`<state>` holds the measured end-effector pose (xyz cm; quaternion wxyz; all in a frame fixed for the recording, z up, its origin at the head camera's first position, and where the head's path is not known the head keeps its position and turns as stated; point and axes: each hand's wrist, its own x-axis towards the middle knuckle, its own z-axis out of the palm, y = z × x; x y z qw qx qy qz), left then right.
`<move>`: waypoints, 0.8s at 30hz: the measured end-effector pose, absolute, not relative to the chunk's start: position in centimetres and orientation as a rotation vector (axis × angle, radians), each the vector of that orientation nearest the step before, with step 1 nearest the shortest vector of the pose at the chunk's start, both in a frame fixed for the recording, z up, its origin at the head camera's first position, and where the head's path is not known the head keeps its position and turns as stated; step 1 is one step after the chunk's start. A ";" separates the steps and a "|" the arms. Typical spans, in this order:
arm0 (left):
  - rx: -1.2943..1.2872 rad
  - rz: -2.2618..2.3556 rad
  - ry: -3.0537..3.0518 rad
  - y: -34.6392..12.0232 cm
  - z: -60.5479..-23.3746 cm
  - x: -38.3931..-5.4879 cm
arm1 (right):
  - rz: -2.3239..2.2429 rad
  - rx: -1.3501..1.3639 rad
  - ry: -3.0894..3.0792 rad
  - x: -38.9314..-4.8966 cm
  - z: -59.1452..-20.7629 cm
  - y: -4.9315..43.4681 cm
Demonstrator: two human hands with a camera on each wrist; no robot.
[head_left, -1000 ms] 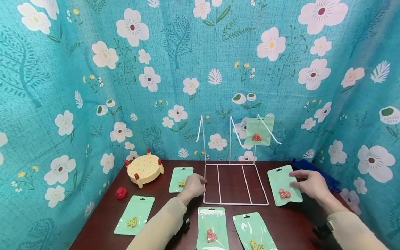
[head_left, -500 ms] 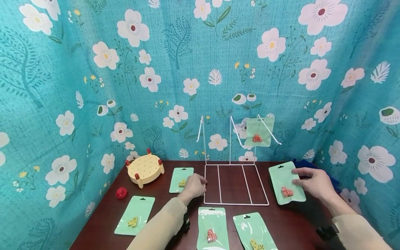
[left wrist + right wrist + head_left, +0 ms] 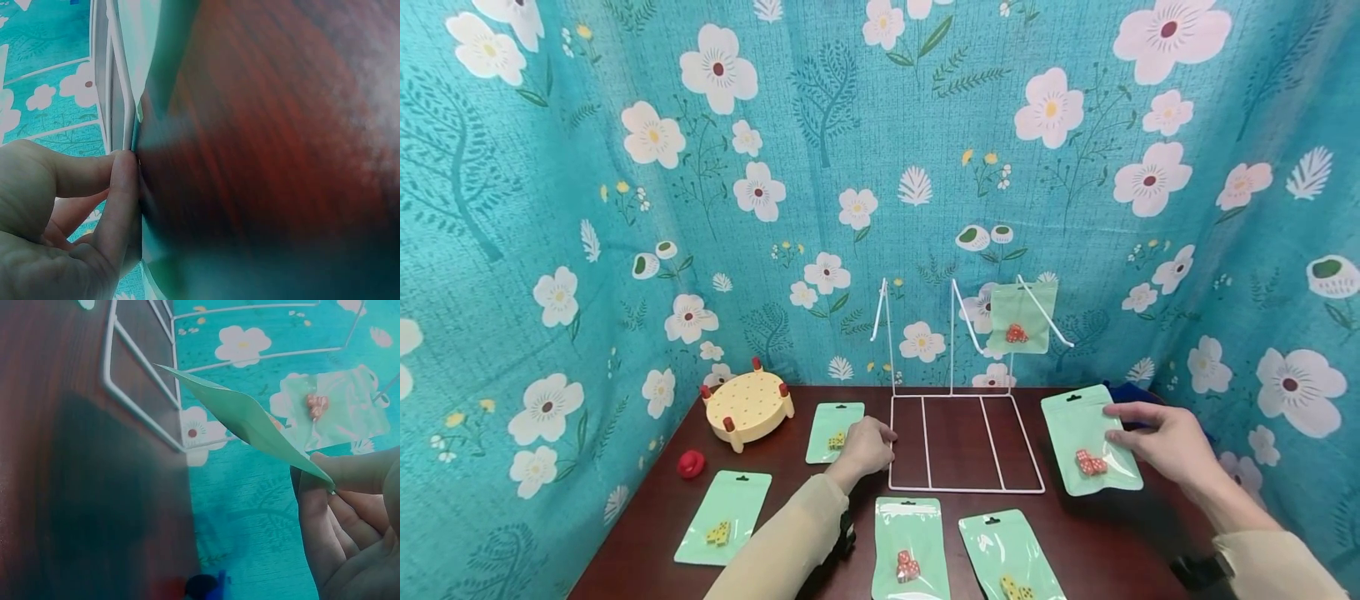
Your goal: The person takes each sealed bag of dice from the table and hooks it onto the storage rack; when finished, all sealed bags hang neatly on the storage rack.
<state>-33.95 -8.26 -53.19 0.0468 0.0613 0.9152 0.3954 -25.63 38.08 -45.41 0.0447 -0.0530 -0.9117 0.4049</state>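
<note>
My right hand (image 3: pixel 1161 442) pinches the right edge of a green zip pouch (image 3: pixel 1078 425) with red dice inside, right of the white wire rack (image 3: pixel 967 490). In the right wrist view the pouch (image 3: pixel 250 422) shows nearly edge-on between thumb and fingers. With thumb and fingertips, my left hand (image 3: pixel 867 444) grips the left base wire of the rack; the left wrist view shows this wire (image 3: pixel 128 119) meeting the fingertips. Another pouch (image 3: pixel 1009 310) with red dice hangs on the rack's right hook. The left and middle hooks carry nothing.
Flat on the table lie several green pouches: one with red dice (image 3: pixel 907 525) in front, others with yellow dice (image 3: pixel 733 500). A round cream stand with red-tipped legs (image 3: pixel 745 406) and a small red object (image 3: pixel 690 463) stand left. Something blue (image 3: pixel 1131 393) sits behind my right hand.
My right hand has lifted the pouch with red dice off the table and drawn it slightly toward me and rightward. My left hand and the rack stay put.
</note>
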 end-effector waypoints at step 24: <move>0.192 1.215 2.796 -8.4 -53.2 -33.7 | 1.313 -0.058 -2.686 -22.0 -41.6 35.9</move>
